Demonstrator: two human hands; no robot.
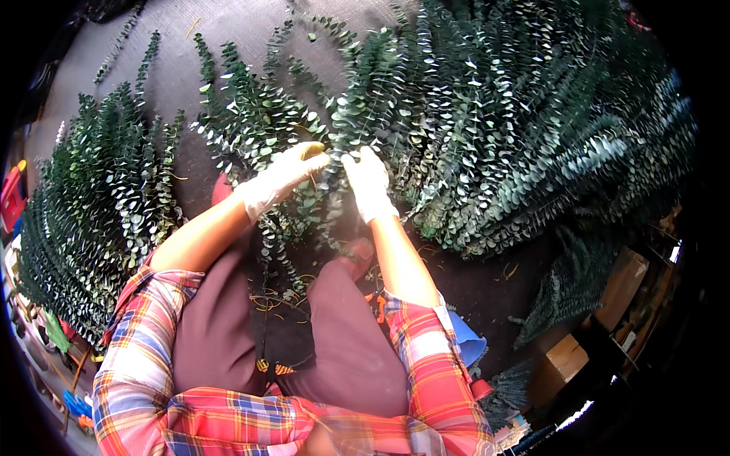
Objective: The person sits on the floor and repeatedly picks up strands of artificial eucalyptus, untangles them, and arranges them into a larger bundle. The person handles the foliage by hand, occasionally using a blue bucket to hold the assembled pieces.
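Observation:
Both of my hands wear pale gloves and meet in front of my knees, a small gap apart. My left hand has its fingers and thumb closed at a leafy eucalyptus stem, whose lower part is blurred. From the other side my right hand pinches the same stem, its fingertips close to the left hand's. Small round grey-green leaves run up and down from the grip. Beyond and below my left hand lies a loose bunch of eucalyptus, partly hidden by that hand.
A large heap of eucalyptus fills the right side, and another pile stands at the left. Both lie on a dark sheet. A blue container sits by my right elbow, with cardboard boxes farther right.

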